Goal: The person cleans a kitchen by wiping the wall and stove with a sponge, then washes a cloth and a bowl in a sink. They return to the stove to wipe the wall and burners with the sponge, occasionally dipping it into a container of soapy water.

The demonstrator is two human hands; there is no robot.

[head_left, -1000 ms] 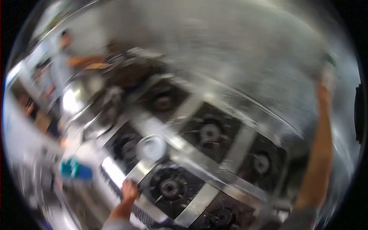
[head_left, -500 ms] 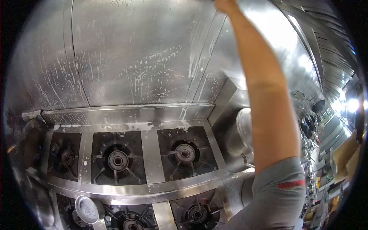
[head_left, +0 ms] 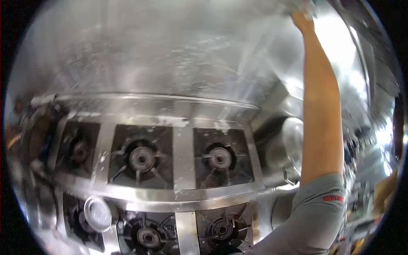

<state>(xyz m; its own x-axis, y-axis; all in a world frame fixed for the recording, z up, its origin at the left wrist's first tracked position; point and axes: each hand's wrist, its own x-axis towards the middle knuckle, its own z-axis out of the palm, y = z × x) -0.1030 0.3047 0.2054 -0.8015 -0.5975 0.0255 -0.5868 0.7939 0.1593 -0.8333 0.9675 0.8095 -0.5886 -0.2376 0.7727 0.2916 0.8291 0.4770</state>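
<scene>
My right hand (head_left: 303,21) is at the top of the view, with the arm stretched up along the right side in a grey sleeve. It is pressed near the upper steel wall panel (head_left: 140,46), closed on a blurred pale grey-green thing (head_left: 299,7) whose kind I cannot make out. White foam and runny streaks (head_left: 199,53) mark the panel, smeared by motion. My left hand is out of view.
Below the wall is a stove with several burners (head_left: 142,158) in two rows. A small metal bowl (head_left: 98,213) tilts on the front left burner. A large metal pot (head_left: 293,142) stands right of the back row. Foam lies on the back ledge (head_left: 174,122).
My right hand and arm appear farther right and a little lower in view. The whole scene has shifted too, with the stove higher and to the right, and the picture is more blurred.
</scene>
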